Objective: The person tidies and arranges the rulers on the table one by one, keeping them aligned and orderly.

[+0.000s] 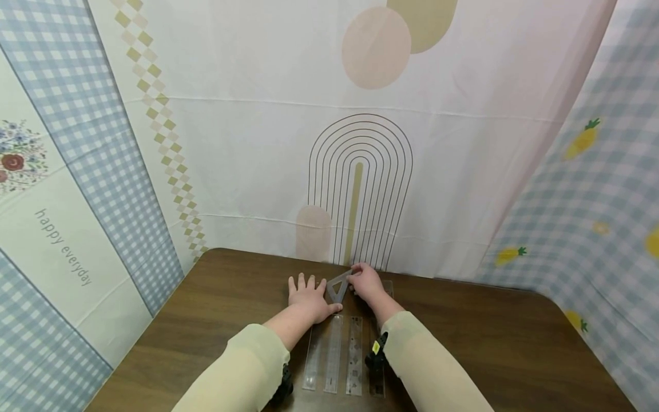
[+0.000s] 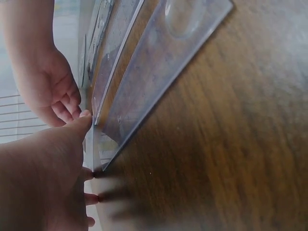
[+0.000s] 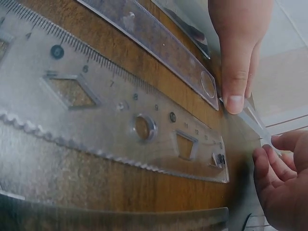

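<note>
Cloth (image 1: 247, 160) behind a brown table (image 1: 473, 337), with four clear rulers (image 1: 333, 355) lying side by side between the forearms (image 1: 288, 323). Left hand (image 1: 308, 300) released, fingers spread on the table and thumb against the near corner of the triangle (image 1: 342, 292); right hand (image 1: 367, 283) grasping the triangle's far right corner in a pinch. Triangle just beyond the rulers, between both hands.

A dark brown wood-grain table with rounded far corners (image 1: 463, 337) meets a creased white cloth backdrop (image 1: 247, 160) printed with thin dark arches and beige shapes; left hangs a blue-and-white gingham cloth lettered "happy everyday" (image 1: 84, 109); right, a pale blue-green checked cloth with yellow motifs (image 1: 582, 212); light glazes the tabletop.
</note>
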Demonstrator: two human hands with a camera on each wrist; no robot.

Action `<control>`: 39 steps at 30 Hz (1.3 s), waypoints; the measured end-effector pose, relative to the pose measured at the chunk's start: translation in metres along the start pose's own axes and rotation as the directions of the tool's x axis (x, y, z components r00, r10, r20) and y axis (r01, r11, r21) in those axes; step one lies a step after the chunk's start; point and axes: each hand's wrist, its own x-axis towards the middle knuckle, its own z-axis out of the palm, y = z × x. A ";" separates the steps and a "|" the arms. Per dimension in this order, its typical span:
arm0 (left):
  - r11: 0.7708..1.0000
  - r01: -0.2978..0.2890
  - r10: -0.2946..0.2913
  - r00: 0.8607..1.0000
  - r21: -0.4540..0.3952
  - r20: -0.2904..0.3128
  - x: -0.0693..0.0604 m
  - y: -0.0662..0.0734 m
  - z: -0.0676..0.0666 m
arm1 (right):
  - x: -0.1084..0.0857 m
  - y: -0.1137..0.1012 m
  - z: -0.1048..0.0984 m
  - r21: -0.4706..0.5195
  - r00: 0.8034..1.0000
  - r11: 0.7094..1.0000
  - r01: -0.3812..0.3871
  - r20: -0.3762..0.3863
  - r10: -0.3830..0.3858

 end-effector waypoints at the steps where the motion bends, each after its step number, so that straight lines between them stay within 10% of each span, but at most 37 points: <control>1: 1.000 -0.001 0.001 1.000 0.000 -0.001 0.001 0.000 0.001 | 0.000 0.000 0.000 0.029 1.000 1.000 -0.004 0.003 0.004; 39: 0.997 -0.075 0.075 0.990 0.000 -0.119 -0.010 -0.007 0.001 | -0.019 -0.006 0.005 0.440 0.986 0.898 -0.026 -0.137 0.095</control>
